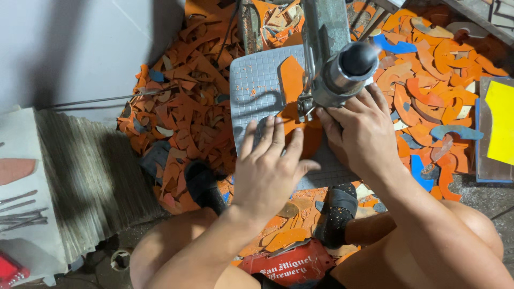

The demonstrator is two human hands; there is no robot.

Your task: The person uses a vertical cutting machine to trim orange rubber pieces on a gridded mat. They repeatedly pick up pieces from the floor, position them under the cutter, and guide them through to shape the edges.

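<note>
Nearest the onlooker, a red crate sat between the person's knees, below the grey cutting plate. On that plate, the left hand lay flat, its fingers spread wide, pressing an orange sheet piece. The right hand rested beside it, fingers curled narrow on the same piece, under the machine's steel head. Beyond the plate, orange offcuts covered the floor.

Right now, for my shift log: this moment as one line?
left hand: flat on orange sheet | right hand: steadying sheet | cutting machine | scraps around
</note>
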